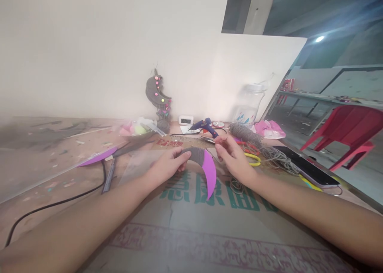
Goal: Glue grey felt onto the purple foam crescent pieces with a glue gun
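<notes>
My left hand (172,160) grips a purple crescent cutout (210,175) by its upper left part, thumb on top. Grey yarn (196,155) is wrapped closely around that part of the crescent, while the pointed lower right end is bare purple. To the right, my right hand (231,155) is raised with its fingertips pinched on what looks like the thin loose strand of the yarn; the strand is hard to see there. A small loop of grey yarn (236,186) lies on the cardboard below my right wrist.
A glue gun (206,125), a white clock (186,120) and a clear bottle (249,105) stand along the wall. A decorated grey crescent (155,90) hangs there. Yellow-handled scissors (253,160), a grey yarn skein (243,133) and a phone (308,166) lie right; another purple piece (98,156) lies left.
</notes>
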A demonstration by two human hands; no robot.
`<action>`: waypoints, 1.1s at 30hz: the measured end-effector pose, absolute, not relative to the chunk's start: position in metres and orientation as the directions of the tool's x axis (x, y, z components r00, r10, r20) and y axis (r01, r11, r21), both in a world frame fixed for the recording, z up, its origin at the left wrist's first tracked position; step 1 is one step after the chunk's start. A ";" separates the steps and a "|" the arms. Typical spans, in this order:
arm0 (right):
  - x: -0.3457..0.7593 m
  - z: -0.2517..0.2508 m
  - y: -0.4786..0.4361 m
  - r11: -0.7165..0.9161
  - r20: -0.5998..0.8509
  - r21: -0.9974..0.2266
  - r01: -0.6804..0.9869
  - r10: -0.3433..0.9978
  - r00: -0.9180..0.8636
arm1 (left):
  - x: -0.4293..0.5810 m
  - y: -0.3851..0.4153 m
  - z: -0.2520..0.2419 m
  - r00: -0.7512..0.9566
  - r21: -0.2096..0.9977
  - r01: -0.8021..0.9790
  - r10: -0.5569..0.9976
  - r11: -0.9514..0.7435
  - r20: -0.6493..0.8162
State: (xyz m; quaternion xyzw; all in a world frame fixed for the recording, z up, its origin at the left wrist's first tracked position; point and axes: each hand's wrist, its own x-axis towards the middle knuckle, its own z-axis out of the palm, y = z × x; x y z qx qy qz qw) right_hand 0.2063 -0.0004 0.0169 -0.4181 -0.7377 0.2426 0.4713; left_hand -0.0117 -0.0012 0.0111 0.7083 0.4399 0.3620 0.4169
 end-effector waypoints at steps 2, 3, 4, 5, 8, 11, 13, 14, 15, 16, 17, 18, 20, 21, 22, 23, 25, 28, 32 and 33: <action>0.206 0.019 -0.003 0.525 0.469 -0.732 0.434 0.850 -0.239 | -0.012 0.000 0.010 0.343 0.907 0.331 0.928 -0.261 0.141; 0.205 0.019 -0.004 0.513 0.443 -0.731 0.450 0.858 -0.259 | -0.012 0.001 0.009 0.341 0.906 0.337 0.930 -0.258 0.138; 0.205 0.020 -0.005 0.509 0.416 -0.727 0.461 0.860 -0.294 | -0.012 0.002 0.008 0.340 0.904 0.343 0.931 -0.257 0.136; 0.204 0.020 -0.005 0.507 0.392 -0.727 0.464 0.860 -0.326 | -0.012 0.002 0.008 0.339 0.901 0.350 0.931 -0.258 0.135; 0.203 0.019 -0.004 0.511 0.349 -0.723 0.466 0.851 -0.393 | -0.011 0.001 0.008 0.321 0.887 0.381 0.937 -0.260 0.137; 0.203 0.018 -0.001 0.497 0.301 -0.720 0.484 0.853 -0.427 | -0.010 -0.001 0.009 0.315 0.872 0.401 0.936 -0.282 0.158; 0.203 0.018 0.000 0.473 0.256 -0.740 0.478 0.855 -0.451 | -0.010 -0.002 0.009 0.310 0.865 0.410 0.936 -0.288 0.165; 0.202 0.018 0.000 0.457 0.235 -0.760 0.462 0.856 -0.461 | -0.010 -0.003 0.010 0.307 0.864 0.414 0.938 -0.285 0.162; 0.202 0.019 0.000 0.439 0.217 -0.783 0.441 0.857 -0.468 | -0.010 -0.003 0.010 0.305 0.864 0.416 0.939 -0.283 0.161; 0.202 0.019 0.000 0.423 0.205 -0.805 0.416 0.857 -0.473 | -0.010 -0.003 0.010 0.305 0.864 0.417 0.939 -0.282 0.159; 0.202 0.020 0.000 0.410 0.198 -0.822 0.395 0.856 -0.477 | -0.010 -0.004 0.010 0.306 0.863 0.419 0.939 -0.282 0.159; 0.202 0.020 0.000 0.404 0.198 -0.833 0.378 0.856 -0.478 | -0.010 -0.004 0.010 0.306 0.861 0.421 0.938 -0.285 0.161; 0.202 0.021 -0.001 0.402 0.203 -0.839 0.367 0.857 -0.474 | -0.010 -0.004 0.011 0.306 0.854 0.433 0.938 -0.290 0.163; 0.202 0.020 -0.001 0.402 0.203 -0.837 0.371 0.858 -0.471 | -0.010 -0.005 0.012 0.304 0.849 0.441 0.938 -0.291 0.164; 0.202 0.020 -0.001 0.400 0.202 -0.835 0.378 0.862 -0.465 | -0.010 -0.005 0.012 0.306 0.844 0.450 0.938 -0.293 0.163; 0.202 0.020 -0.001 0.398 0.201 -0.832 0.387 0.866 -0.458 | -0.010 -0.006 0.013 0.308 0.839 0.457 0.937 -0.295 0.162; 0.201 0.020 -0.001 0.400 0.206 -0.825 0.399 0.871 -0.447 | -0.009 -0.007 0.014 0.315 0.834 0.464 0.935 -0.299 0.160; 0.201 0.020 -0.001 0.404 0.214 -0.818 0.410 0.875 -0.435 | -0.009 -0.008 0.016 0.327 0.840 0.451 0.932 -0.301 0.158; 0.202 0.019 -0.002 0.381 0.188 -0.823 0.422 0.883 -0.431 | -0.008 -0.009 0.017 0.334 0.845 0.451 0.932 -0.289 0.141; 0.202 0.019 -0.001 0.373 0.185 -0.829 0.416 0.886 -0.426 | -0.009 -0.009 0.017 0.332 0.842 0.457 0.933 -0.286 0.137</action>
